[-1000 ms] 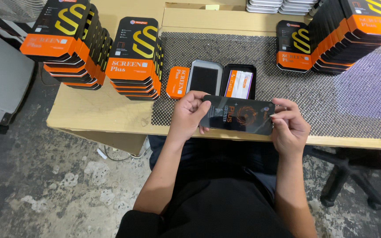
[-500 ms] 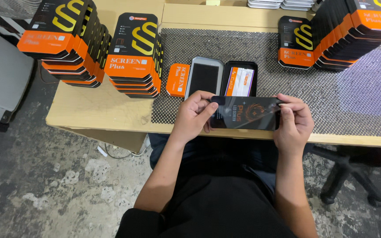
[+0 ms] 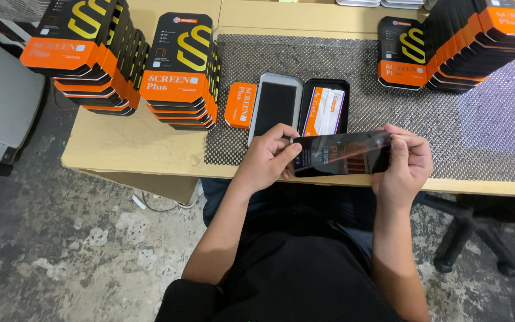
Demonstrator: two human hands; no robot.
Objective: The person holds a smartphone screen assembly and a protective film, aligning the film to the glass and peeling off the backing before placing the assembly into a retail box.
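A glossy black sheet in a clear sleeve (image 3: 342, 153) is held flat between both hands, just above the table's near edge. My left hand (image 3: 267, 158) pinches its left end with thumb and fingers. My right hand (image 3: 405, 164) grips its right end, fingers curled over the top edge. Right behind it on the dark patterned mat (image 3: 388, 113) lie an open grey tray with a black inner face (image 3: 275, 106) and a black tray holding a white and orange packet (image 3: 324, 109). A small orange box end (image 3: 241, 105) lies left of them.
Stacks of black and orange flat boxes stand at far left (image 3: 87, 56), centre left (image 3: 181, 71) and far right (image 3: 466, 42). The tan table (image 3: 126, 143) ends near my lap. A grey bin (image 3: 1, 107) is on the floor at left, a chair base (image 3: 478, 244) at right.
Both hands have kept hold of the black sheet and tipped it so its face catches the light; the hands shifted slightly on its ends.
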